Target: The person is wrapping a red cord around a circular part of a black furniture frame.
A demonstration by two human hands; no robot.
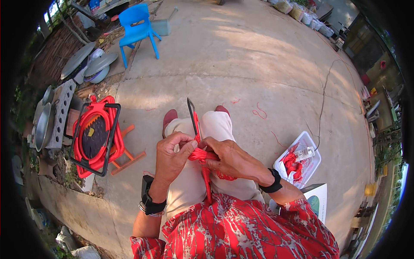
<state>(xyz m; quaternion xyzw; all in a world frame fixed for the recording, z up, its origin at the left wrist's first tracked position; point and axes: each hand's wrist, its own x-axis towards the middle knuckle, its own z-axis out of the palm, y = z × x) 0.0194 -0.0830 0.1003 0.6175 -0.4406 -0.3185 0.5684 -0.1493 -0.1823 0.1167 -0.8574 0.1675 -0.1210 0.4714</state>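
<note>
Above my lap, my left hand (174, 156) pinches red cord (202, 154) between thumb and fingertips. My right hand (233, 157) is closed around a bundle of the same cord, close beside the left. A dark narrow bar (192, 113) rises between my knees from the spot where my fingers meet, and red cord wraps part of it. Below my hands a thick red braided length (207, 183) hangs toward my waist. My palms and fingers hide how the cord is wound or knotted on the bar.
To my left, red cord-wrapped pieces with black frames (95, 137) rest on an orange stand (129, 157). A white plastic basket (318, 159) with red cord stands right, by a white box (320, 199). A blue chair (137, 30) and pans (101, 64) are farther off. Loose cord scraps (259, 111) lie on the concrete.
</note>
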